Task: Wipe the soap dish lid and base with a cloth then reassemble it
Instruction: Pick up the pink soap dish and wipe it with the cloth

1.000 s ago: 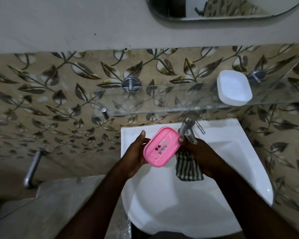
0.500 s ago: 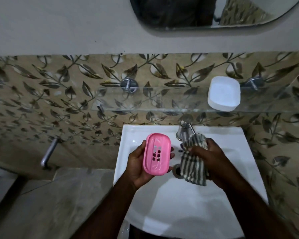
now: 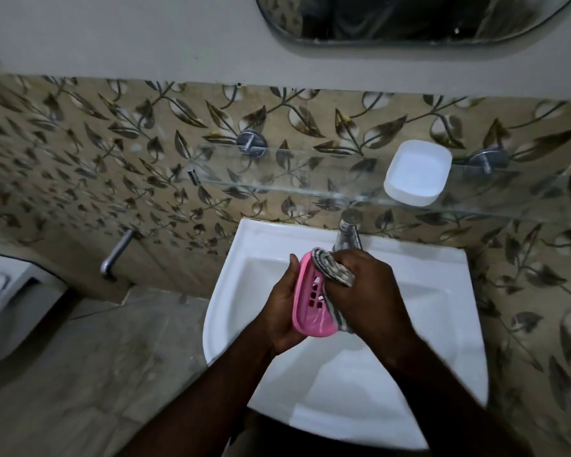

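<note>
Mid-wipe here, by the look of it. Holding the pink slotted half of the soap dish at centre frame, over the sink, cupped in the left hand with the thumb hooked on the upper left rim. Rest of those fingers hidden behind it, so can't tell the spread. Gripping the striped cloth bunched in the right hand, fingers curled round it and pressing it onto the upper right edge of the pink half. Can't tell whether lid or base, honestly.

Tips for doing this bit properly:
- Keep the left grip on the rims only, leaving the slotted face bare for wiping.
- Drag the cloth lengthwise, top end to bottom end, rather than dabbing.
- Poke a cloth corner into the slots in the middle, probably the worst spot for soap gunk.
- Turn the piece over for the underside and outer rim too.
- Go easy on pressure: thin plastic, likely to flex or pop out of a wet grip.
- Stay over the sink to catch any drop.

Left to do, judging from the layout: white half sitting on the glass shelf, upper right of frame, above the tap and well apart from the pink one. Wipe that next, then fit the two together.
</note>
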`<control>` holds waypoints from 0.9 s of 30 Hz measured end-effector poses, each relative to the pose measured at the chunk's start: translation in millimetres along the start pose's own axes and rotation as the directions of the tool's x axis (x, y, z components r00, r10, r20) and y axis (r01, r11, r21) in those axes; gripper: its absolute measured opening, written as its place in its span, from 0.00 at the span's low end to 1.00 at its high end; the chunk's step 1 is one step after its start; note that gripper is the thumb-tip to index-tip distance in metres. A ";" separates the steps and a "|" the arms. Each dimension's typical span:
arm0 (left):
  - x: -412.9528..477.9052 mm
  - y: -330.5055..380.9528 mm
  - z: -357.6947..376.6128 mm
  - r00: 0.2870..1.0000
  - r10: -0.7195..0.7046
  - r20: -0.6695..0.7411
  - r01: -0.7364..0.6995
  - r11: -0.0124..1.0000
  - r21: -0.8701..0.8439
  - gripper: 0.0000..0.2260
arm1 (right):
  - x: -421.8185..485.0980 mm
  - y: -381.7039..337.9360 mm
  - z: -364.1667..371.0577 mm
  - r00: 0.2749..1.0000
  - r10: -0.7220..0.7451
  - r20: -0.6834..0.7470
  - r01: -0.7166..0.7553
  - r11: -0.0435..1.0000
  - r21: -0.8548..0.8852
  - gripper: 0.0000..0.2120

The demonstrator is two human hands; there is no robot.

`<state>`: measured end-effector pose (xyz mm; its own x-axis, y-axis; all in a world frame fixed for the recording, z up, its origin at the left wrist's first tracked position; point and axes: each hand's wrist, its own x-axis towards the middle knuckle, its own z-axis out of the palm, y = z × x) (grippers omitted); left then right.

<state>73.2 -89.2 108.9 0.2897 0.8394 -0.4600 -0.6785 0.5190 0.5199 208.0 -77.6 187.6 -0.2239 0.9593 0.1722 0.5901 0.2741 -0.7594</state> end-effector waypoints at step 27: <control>-1.5 50.0 -22.1 0.963 -0.109 0.246 0.125 0.991 -0.054 0.23 | 6.9 -55.4 44.9 0.945 0.270 -0.187 -0.208 0.933 0.294 0.08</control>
<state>23.9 -68.0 119.6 0.5188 0.7918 -0.3222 -0.6720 0.6107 0.4188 139.0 -89.2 202.6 0.0924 0.9929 0.0753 0.3688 0.0361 -0.9288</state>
